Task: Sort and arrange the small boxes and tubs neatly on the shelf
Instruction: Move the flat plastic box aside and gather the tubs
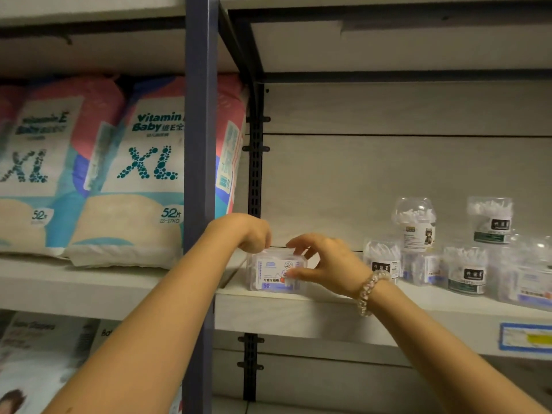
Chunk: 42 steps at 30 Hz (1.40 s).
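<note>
head view: a small clear plastic box with a white and blue label (pixel 276 274) stands upright at the left end of the pale wooden shelf (pixel 298 315), close to its front edge. the left hand (pixel 254 233) is bent down over the box's top left corner, fingers curled; whether they grip the box cannot be determined. the right hand (pixel 322 264) holds the box's right side, thumb on the front face and fingers (pixel 295 243) spread over the top edge. a clear beaded bracelet (pixel 369 291) sits on the right wrist. further right, a group of clear tubs of cotton swabs (pixel 466 273) stands on the same shelf, some stacked. large diaper packs marked xl (pixel 128 171) fill the adjacent left bay
</note>
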Each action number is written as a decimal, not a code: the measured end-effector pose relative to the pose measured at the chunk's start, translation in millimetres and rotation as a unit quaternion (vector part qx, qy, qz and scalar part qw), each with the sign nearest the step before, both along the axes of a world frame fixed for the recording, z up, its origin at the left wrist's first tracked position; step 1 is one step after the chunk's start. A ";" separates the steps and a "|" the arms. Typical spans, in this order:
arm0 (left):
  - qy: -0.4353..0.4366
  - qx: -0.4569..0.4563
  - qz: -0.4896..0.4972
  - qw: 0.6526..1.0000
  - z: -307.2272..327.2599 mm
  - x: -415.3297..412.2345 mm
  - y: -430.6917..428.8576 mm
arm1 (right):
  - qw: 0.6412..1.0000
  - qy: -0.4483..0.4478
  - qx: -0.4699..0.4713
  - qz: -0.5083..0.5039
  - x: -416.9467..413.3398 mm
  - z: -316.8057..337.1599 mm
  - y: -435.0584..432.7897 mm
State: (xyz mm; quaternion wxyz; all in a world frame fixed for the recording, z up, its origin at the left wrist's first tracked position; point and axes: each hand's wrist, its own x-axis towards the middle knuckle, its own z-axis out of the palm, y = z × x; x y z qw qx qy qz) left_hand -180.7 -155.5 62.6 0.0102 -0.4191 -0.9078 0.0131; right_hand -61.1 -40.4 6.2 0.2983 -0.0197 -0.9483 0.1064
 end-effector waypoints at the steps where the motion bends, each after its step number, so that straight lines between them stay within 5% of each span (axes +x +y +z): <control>1: 0.005 0.013 -0.006 1.000 -1.5 1.1 0.5 | 1.000 -0.002 -0.016 -0.002 1.1 -1.5 1.9; 5: -0.011 0.077 -0.044 0.996 -9.8 12.6 0.9 | 0.992 -0.069 -0.106 -0.006 8.7 -5.0 6.8; 9: -0.053 0.067 -0.075 0.994 -21.5 20.7 -0.3 | 0.985 -0.143 -0.101 -0.011 6.9 -10.8 -4.0; 17: -0.097 0.087 -0.050 0.990 -31.8 13.5 3.0 | 0.985 -0.149 -0.072 -0.039 4.9 -12.8 -10.4; 20: 0.042 0.168 -0.045 0.984 -24.6 31.8 10.3 | 0.993 -0.095 -0.006 -0.066 36.2 -6.4 5.3; 23: 0.143 0.313 -0.105 0.933 -22.0 73.1 30.6 | 0.995 -0.017 0.032 -0.098 90.0 0.6 33.6; 27: 0.125 0.355 -0.197 0.905 -31.3 122.4 74.2 | 0.983 0.032 0.049 -0.174 160.8 7.1 86.5; 33: 0.089 0.351 -0.170 0.917 -47.9 148.8 142.1 | 0.957 0.043 0.118 -0.262 229.1 19.3 169.1; 42: 0.036 0.363 -0.187 0.912 -71.8 181.9 186.2 | 0.936 -0.072 0.219 -0.264 255.3 12.5 221.3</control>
